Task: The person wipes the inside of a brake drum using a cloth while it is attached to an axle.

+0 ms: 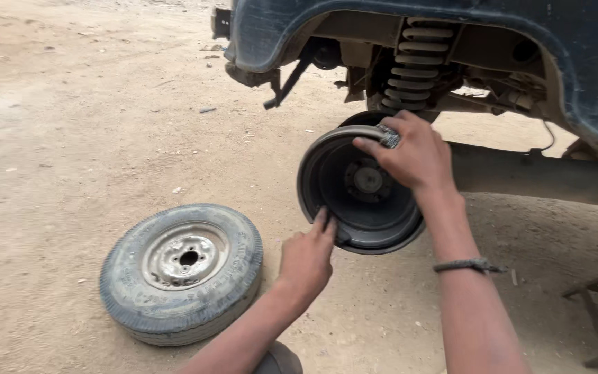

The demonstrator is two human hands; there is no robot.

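A dark, dusty brake drum (361, 190) stands on edge under the vehicle's wheel arch, open face toward the camera, hub at centre, gripped at its upper rim and lower-left rim; its edge is worn pale grey.

Your two bare arms, no gloves, no sleeves in view.

Detail: your right hand (413, 156) has a chunky patterned metallic ring (389, 136) on one finger, grey w/ dark markings. Your right forearm carries a thin braided bracelet (468, 265), dull grey-green, w/ a loose frayed end sticking out to one side. Your left hand (307, 257) wears nothing: no ring, no band, no watch. Both forearms uncovered as far as the frame edge. At the bottom edge, a rounded dark-grey shape under your left arm; can't tell what.
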